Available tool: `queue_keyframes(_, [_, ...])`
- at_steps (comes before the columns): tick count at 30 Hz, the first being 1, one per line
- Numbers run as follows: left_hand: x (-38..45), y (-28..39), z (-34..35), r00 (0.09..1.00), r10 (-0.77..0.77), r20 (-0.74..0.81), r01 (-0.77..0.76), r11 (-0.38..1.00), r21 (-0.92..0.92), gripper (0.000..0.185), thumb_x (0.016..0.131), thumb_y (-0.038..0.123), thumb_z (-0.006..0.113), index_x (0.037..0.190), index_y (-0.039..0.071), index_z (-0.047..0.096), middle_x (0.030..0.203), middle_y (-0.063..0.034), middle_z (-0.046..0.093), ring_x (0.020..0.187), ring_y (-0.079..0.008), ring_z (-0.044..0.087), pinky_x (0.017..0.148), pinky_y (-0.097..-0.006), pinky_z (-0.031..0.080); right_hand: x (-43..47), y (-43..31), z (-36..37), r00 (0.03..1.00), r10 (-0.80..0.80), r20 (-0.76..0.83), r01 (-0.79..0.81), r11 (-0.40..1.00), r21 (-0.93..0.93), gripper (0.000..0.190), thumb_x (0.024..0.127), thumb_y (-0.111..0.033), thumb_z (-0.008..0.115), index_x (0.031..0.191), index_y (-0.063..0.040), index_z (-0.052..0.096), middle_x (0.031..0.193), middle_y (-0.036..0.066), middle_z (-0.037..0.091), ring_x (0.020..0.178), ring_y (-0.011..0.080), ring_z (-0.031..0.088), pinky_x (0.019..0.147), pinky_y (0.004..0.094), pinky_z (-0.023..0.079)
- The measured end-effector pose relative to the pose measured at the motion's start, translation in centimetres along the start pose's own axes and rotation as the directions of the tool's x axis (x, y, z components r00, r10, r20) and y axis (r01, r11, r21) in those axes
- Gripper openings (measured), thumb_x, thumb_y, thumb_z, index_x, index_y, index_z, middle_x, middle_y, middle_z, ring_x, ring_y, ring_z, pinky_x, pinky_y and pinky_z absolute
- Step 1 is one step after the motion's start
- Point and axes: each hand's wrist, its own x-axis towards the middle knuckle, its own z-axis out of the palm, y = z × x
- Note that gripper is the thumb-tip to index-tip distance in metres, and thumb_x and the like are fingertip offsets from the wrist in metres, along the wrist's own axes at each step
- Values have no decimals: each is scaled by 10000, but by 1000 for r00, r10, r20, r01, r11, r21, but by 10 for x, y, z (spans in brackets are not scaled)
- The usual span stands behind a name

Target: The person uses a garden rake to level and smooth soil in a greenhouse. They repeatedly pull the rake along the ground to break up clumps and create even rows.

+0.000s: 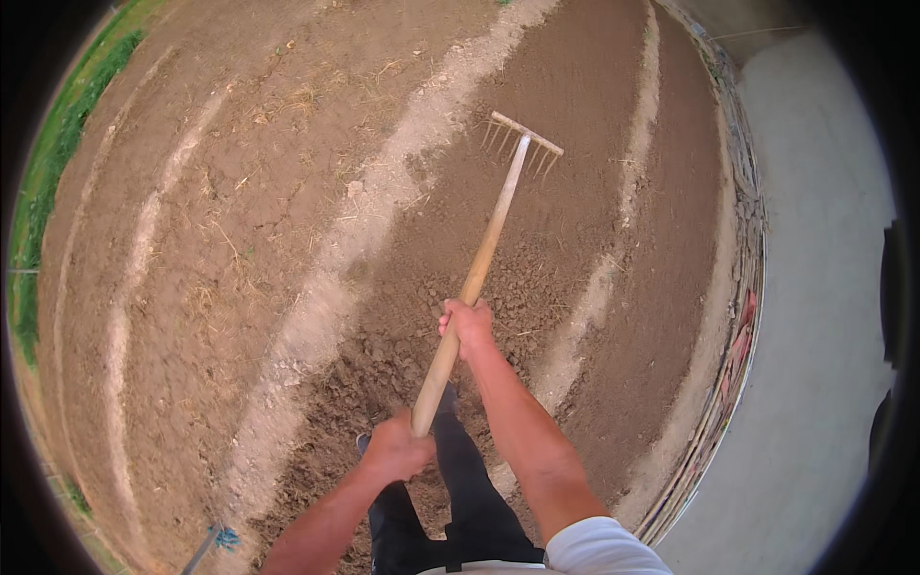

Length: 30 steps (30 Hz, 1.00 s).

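Note:
A garden rake with a long wooden handle [483,262] reaches away from me over brown soil [575,108]. My left hand [399,444] is closed around the handle's near end, low in the view. Farther up the shaft, my right hand [468,323] grips it from the right side. The rake head [527,133] is at the far end, its several thin tines pointing towards me; whether they touch the soil cannot be told.
Loose clods [330,431] surround my feet. Pale dry ridges [381,180] run on both sides of the darker bed. Sticks [690,467] line the right edge beside grey paving [819,215]. A pole with blue material [227,539] stands at lower left; grass [61,165] lies far left.

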Motion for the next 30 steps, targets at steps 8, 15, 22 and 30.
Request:
queue_keyframes(8, [128, 107, -17, 970, 228, -83, -235, 969, -81, 146, 863, 101, 673, 915, -16, 601, 729, -81, 616, 538, -172, 626, 480, -353, 501, 24, -81, 25, 993, 51, 103, -37, 991, -132, 348, 990, -174, 687, 1181, 13, 464, 823, 95, 585, 631, 205, 612, 531, 385, 559])
queue_keyframes(15, [-29, -58, 8, 997, -79, 1, 79, 997, 13, 374, 880, 192, 717, 1101, -50, 538, 779, -127, 663, 595, -205, 675, 530, -362, 544, 26, 3, 9, 984, 148, -97, -176, 762, -623, 606, 997, -286, 689, 1354, 111, 402, 1005, 223, 715, 749, 276, 762, 589, 413, 611])
queue_keyframes(22, [-193, -300, 45, 928, -357, -105, 372, 891, 261, 467, 891, 295, 700, 1195, -26, 549, 813, -212, 711, 692, -333, 735, 621, -452, 587, -71, 217, -23, 971, 208, -122, -240, 794, -559, 658, 968, -309, 731, 1281, 149, 375, 939, 254, 694, 622, 286, 736, 553, 403, 608])
queue_keyframes(30, [-296, -419, 43, 886, -419, -199, 464, 817, 343, 473, 899, 332, 690, 1245, 29, 582, 847, -248, 720, 723, -397, 731, 616, -501, 580, -233, 338, -20, 937, 337, -91, -320, 725, -610, 593, 902, -195, 728, 1220, 156, 371, 960, 272, 679, 693, 328, 757, 561, 428, 606])
